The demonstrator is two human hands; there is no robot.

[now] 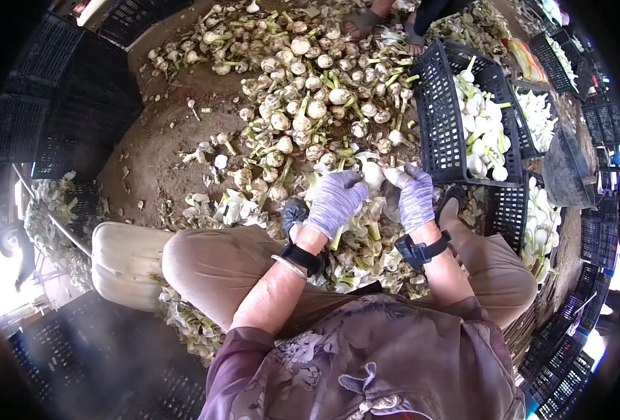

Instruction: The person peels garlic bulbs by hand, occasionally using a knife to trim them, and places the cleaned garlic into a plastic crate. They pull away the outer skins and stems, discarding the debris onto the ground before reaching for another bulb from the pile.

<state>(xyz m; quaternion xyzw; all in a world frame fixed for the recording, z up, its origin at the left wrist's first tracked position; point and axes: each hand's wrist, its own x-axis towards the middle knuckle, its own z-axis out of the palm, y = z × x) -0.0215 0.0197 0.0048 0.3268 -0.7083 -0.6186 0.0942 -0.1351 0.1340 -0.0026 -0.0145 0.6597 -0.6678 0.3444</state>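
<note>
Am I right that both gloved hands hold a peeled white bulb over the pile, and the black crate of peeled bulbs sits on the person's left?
Not quite: the head view shows the black crate on the person's right. The left hand and right hand, both gloved, do hold a peeled white bulb over the pile.

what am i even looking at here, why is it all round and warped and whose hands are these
This is a single picture from a camera worn on a person's head, looking down at their own lap and hands; the wide lens bends the edges into a circle. The person sits low to the ground. Both hands wear knitted gloves: the left hand and the right hand together hold one white garlic bulb, fingers closed around it. In front of them, on the bare earth, lies a big heap of unpeeled garlic with stalks. Peeled skins pile up between the knees. On the right stands a black plastic crate holding cleaned white bulbs. At the top, another person's sandalled feet show.
</note>
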